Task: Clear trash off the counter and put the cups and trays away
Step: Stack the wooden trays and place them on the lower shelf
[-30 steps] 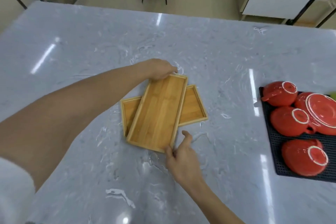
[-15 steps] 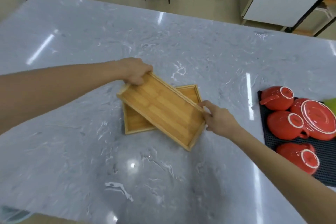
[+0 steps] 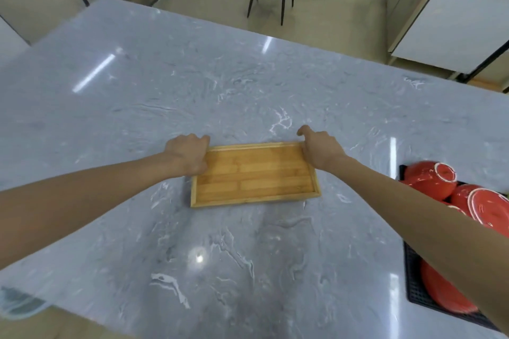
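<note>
bamboo tray [image 3: 254, 175] mid-counter [image 3: 248, 85], flat | left hand [image 3: 188, 155] grip closed on its left end, right hand [image 3: 319, 150] grip closed on right end | risk: uneven lift tilts it; right forearm may knock red cups [image 3: 429, 179] at right edge

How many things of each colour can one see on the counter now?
Wood colour: 1 wooden tray
Red: 3 red crockery pieces in sight; the right arm may hide more
Black: 1 black mat
Total: 5 in sight
</note>
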